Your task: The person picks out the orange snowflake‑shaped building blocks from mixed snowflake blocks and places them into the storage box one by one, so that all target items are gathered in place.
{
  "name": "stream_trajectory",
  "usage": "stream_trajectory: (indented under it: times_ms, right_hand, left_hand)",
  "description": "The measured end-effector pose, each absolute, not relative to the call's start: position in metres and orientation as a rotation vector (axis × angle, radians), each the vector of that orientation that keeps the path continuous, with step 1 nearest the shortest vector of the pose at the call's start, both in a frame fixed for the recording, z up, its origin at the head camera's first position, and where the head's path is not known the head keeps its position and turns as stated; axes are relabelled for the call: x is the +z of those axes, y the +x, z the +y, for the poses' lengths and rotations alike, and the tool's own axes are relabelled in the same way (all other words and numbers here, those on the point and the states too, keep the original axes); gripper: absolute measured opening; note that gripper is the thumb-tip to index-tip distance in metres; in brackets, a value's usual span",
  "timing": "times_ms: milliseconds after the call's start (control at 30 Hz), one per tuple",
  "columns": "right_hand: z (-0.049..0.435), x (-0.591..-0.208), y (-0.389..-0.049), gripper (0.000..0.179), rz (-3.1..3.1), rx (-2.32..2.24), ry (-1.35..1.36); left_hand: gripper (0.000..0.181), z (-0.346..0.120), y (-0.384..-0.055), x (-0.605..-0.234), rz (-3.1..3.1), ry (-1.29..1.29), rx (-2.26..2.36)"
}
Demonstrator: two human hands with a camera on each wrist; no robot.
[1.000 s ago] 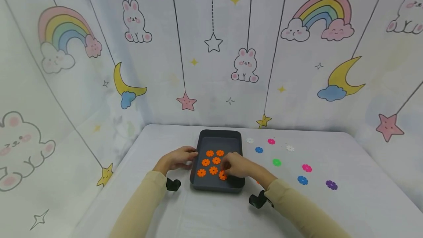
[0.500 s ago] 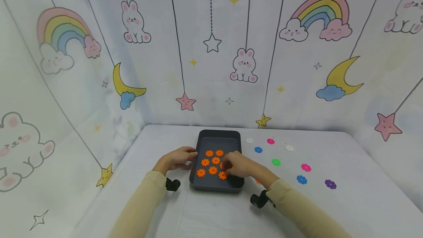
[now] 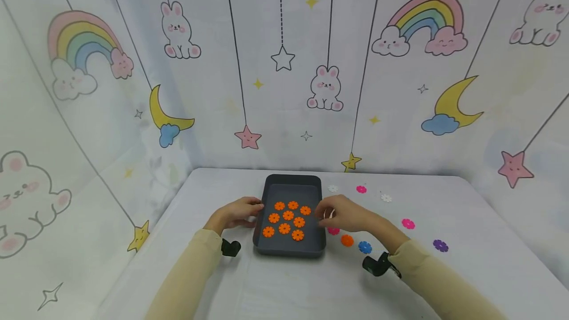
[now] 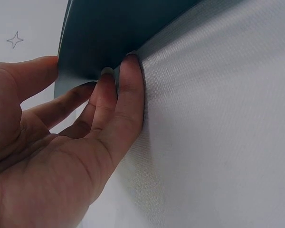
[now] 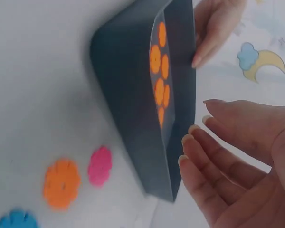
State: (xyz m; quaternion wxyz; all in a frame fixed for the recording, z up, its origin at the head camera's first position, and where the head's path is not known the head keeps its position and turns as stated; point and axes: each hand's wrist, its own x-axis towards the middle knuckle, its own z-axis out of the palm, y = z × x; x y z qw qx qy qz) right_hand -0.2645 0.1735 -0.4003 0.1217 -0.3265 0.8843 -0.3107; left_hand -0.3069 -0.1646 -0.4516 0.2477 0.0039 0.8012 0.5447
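Note:
The dark grey tray point(image 3: 291, 251) holds several orange flower-shaped discs point(image 3: 288, 215) lying in loose rows. My left hand point(image 3: 239, 211) holds the tray's left side: in the left wrist view the thumb is at the rim and the fingers point(image 4: 130, 90) lie along the outer wall. At the right rim hovers my right hand point(image 3: 344, 213), nothing between its loosely curved fingers, with the thumb apart from them in the right wrist view. Close below that hand, outside the tray, lie a pink disc point(image 5: 100, 166), an orange disc point(image 5: 61, 184) and a blue disc point(image 3: 365, 247).
Farther right on the white-covered table point(image 3: 262, 290) are another pink disc point(image 3: 408, 223), a purple disc point(image 3: 440, 245) and a white disc point(image 3: 386, 198). A second white disc point(image 3: 332, 188) and one more pink disc point(image 3: 361, 189) lie behind my right hand. A patterned cloth backdrop rises behind.
My right hand has let go of an orange disc in the tray and moved right to the rim. The discs it covered now show. My left hand stays at the tray's side.

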Motion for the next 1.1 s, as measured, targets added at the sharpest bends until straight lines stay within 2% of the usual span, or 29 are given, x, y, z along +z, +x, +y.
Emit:
stream_trajectory:
  times_ms: [167,533,833,1100]
  right_hand:
    - [0.198,-0.401,-0.262,0.020,2.628,-0.890,-0.899]
    - [0.239,-0.426,-0.251,0.022,2.669,-0.896,-0.788]
    - [0.254,-0.450,-0.251,0.025,2.649,-0.921,-0.711]
    - [0.253,-0.456,-0.248,0.027,2.619,-0.960,-0.680]
  left_hand:
    - [0.052,-0.165,-0.307,-0.452,2.181,0.007,1.486]
    - [0.052,-0.167,-0.310,-0.455,2.162,-0.012,1.504]
    - [0.053,-0.165,-0.309,-0.454,2.165,-0.004,1.502]
    - [0.052,-0.167,-0.307,-0.453,2.167,0.005,1.501]
